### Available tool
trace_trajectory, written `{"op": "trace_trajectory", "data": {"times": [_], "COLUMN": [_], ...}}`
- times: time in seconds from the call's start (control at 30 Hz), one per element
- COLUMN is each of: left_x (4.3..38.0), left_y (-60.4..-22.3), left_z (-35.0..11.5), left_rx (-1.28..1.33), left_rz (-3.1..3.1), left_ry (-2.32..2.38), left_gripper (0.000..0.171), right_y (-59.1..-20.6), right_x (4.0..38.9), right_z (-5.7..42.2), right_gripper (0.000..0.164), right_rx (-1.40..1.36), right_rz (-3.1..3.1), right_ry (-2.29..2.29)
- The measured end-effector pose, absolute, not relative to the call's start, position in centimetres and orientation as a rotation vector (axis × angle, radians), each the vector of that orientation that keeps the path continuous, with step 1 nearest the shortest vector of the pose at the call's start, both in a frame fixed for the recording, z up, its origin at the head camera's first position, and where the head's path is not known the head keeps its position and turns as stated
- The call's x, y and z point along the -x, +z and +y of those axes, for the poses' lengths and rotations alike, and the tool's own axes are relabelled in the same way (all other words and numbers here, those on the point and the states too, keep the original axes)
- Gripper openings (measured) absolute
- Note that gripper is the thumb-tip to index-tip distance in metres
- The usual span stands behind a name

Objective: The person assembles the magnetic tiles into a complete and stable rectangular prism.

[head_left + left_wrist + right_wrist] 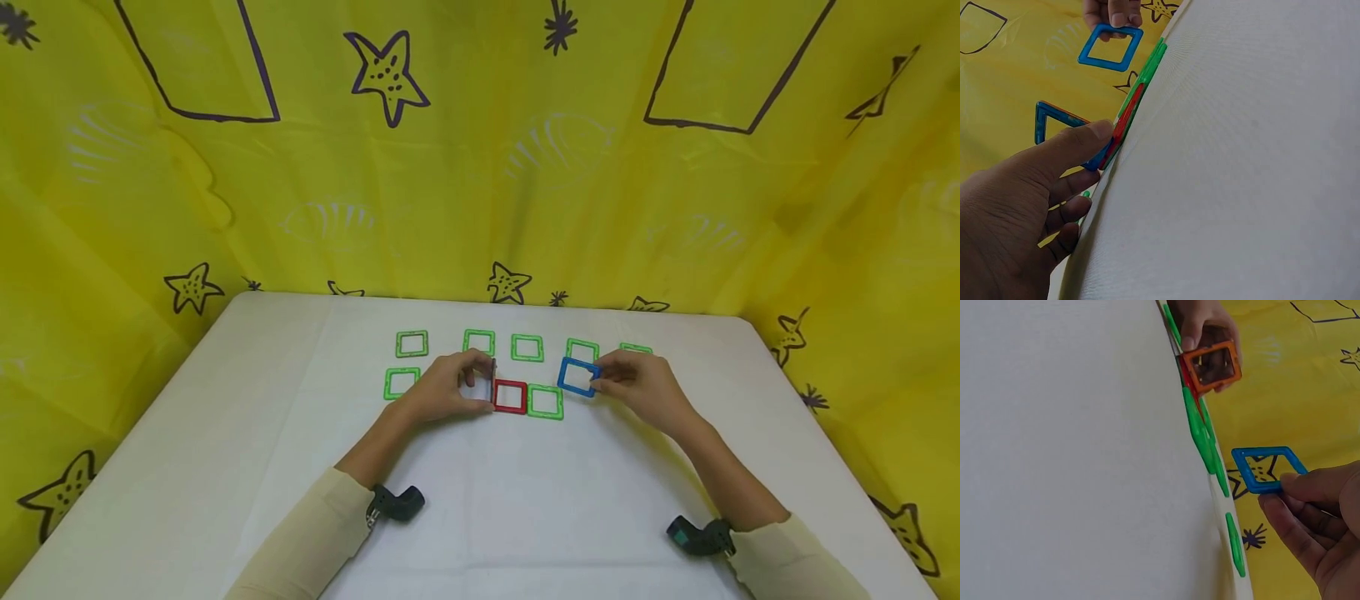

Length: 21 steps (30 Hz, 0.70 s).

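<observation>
In the head view, my left hand [444, 387] holds an upright square magnetic tile at the left edge of a flat red tile [511, 397]. The left wrist view shows this upright tile's blue side [1041, 128] with an orange edge behind it; the right wrist view shows an orange face [1234, 367]. Two tiles may lie face to face there. My right hand [643, 385] pinches a blue square tile [576, 377] by its right edge, above the table. Right of the red tile, touching it, lies a green tile [545, 402].
More green square tiles lie behind in a loose row, such as one at the left [412, 343] and one in the middle [527, 347]. Another green tile [402, 383] is beside my left hand. A white table [480, 500] meets a yellow patterned curtain [450, 208].
</observation>
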<state>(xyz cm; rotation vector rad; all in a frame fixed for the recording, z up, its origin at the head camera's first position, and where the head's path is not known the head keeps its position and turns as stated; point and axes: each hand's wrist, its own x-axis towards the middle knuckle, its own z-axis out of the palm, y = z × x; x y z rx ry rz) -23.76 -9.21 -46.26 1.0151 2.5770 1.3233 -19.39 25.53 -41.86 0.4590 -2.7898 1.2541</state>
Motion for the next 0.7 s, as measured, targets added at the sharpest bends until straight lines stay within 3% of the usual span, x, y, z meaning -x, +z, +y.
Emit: {"op": "trace_trajectory", "data": {"times": [0.7], "left_x": [23.7], "left_y": [-46.2], "left_z": [-9.1], "left_rx": [-0.971], "left_rz": [2.579], "left_ry": [1.309], "left_gripper": [0.056], "right_y": [-42.9], "right_x": [18.7], "right_z": [22.4], "right_gripper": [0.021], "right_rx": [-0.498], "right_rz": [-2.7], "right_ry": [1.359]}}
